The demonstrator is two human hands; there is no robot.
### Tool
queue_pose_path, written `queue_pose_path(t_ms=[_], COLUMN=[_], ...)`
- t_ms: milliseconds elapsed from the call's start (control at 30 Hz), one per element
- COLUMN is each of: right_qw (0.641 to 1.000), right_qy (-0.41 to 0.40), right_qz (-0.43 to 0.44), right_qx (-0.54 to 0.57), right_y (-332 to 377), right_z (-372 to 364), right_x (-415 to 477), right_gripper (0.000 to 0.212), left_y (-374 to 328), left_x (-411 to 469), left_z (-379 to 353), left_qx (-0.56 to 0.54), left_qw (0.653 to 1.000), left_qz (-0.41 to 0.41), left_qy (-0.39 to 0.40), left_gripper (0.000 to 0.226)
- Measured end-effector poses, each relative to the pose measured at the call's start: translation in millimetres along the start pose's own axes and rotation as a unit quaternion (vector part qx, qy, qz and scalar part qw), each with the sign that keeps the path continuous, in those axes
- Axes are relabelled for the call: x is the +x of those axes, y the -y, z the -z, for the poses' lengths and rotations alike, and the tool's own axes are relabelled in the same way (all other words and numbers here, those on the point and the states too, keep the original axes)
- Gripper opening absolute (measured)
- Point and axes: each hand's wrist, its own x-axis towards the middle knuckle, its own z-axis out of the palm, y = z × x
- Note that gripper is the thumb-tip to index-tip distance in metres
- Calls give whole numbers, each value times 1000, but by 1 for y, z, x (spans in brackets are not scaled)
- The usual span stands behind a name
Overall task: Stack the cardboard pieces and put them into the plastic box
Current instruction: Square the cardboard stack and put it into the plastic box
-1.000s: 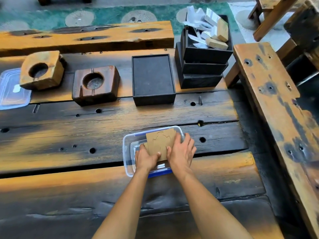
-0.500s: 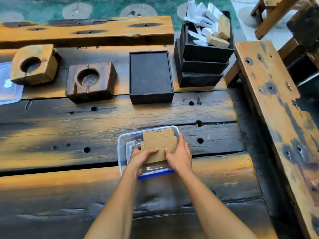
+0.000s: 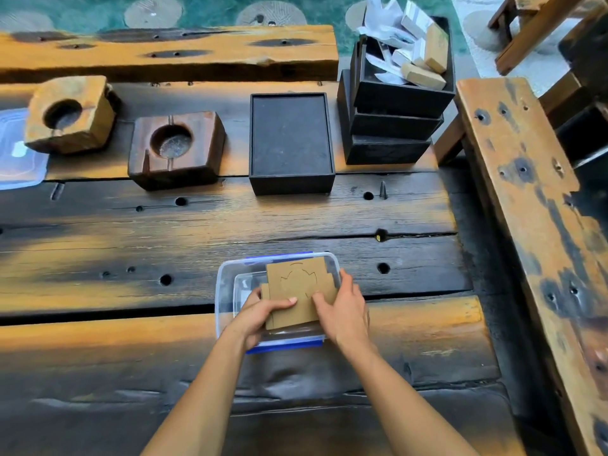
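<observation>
A stack of brown cardboard pieces [image 3: 297,287] with a cut-out outline on the top sheet is held over the clear plastic box [image 3: 225,284], which has blue clips and sits on the dark wooden table. My left hand [image 3: 263,315] grips the stack's near left edge, thumb on top. My right hand [image 3: 345,311] holds the stack's right side, fingers along its edge. The stack is tilted, its far end above the box's far rim. The box's bottom under the stack is hidden.
Behind the box stand a black tray [image 3: 291,143], a dark wooden block with a round hole [image 3: 177,148], a lighter block [image 3: 69,115], and stacked black boxes with paper scraps [image 3: 398,93]. A clear lid [image 3: 16,159] lies far left. A wooden bench [image 3: 533,205] runs along the right.
Both hands have lowered the cardboard stack a little further into the box. My right hand's fingers have closed in along the stack's side. The camera has shifted slightly.
</observation>
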Motion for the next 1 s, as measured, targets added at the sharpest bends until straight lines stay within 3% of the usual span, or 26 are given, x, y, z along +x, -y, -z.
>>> queue_pose_path(t_ms=[167, 300, 367, 467, 533, 600, 700, 833, 1000], right_qw=[998, 982, 976, 950, 931, 927, 935, 955, 970], right_qy=[-14, -83, -29, 137, 238, 287, 265, 184, 104], right_qz=[38, 156, 156, 103, 90, 109, 140, 171, 208], right_qx=[-51, 69, 153, 263, 261, 217, 189, 157, 69], right_y=[0, 4, 6, 10, 11, 9, 8, 3, -5], right_z=[-6, -3, -1, 1, 0, -2, -9, -25, -53], right_x=[-16, -25, -26, -20, -13, -7, -2, -1, -2], right_gripper=[75, 72, 83, 110, 120, 121, 113, 112, 110], left_y=[9, 0, -3, -4, -3, -2, -2, 5, 22], left_x=[-18, -40, -51, -61, -66, -66, -63, -49, -30], left_z=[24, 42, 53, 66, 71, 73, 69, 60, 57], left_qx=[7, 20, 14, 11, 31, 66, 163, 300, 429], left_qw=[1000, 999, 997, 994, 991, 987, 972, 928, 846], left_qz=[-12, -48, -74, -105, -123, -139, -165, -223, -298], left_qy=[-13, -9, 2, 28, 44, 48, 25, -2, -106], left_gripper=[95, 97, 97, 97, 98, 98, 100, 99, 82])
